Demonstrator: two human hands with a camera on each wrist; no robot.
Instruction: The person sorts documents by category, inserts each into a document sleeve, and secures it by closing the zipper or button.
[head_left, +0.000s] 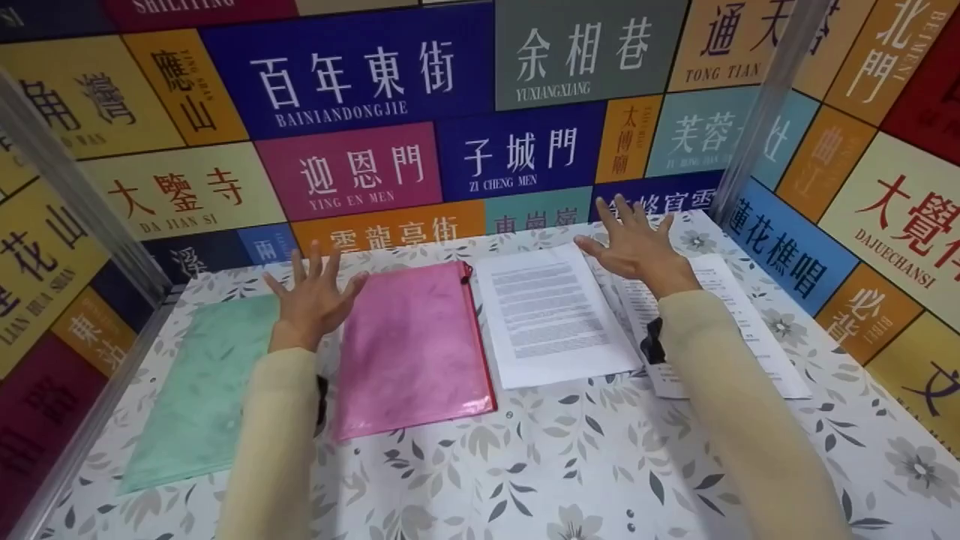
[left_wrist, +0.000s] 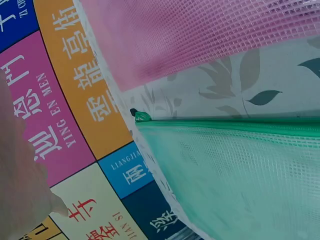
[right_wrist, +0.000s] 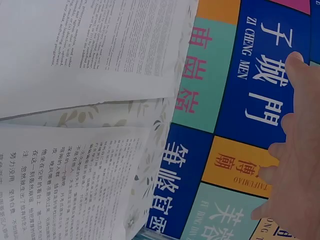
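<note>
Both hands are raised with fingers spread, holding nothing. In the head view the left hand (head_left: 307, 300) is above the gap between a green zip pouch (head_left: 202, 382) and a pink zip pouch (head_left: 412, 352). The right hand (head_left: 637, 244) hovers over two sets of printed paper: a sheet with English text (right_wrist: 90, 45) and, right of it, pages with Chinese characters (right_wrist: 65, 185). A green zipper (left_wrist: 225, 125) with its pull at one end shows in the left wrist view. The pink pouch's red zipper (head_left: 480, 337) runs along its right side.
A white tablecloth with grey leaf and flower prints (head_left: 555, 465) covers the table. Behind stands a wall of colourful panels (head_left: 352, 67) with Chinese characters. Clear upright posts (head_left: 772, 97) border the table at its back right and left.
</note>
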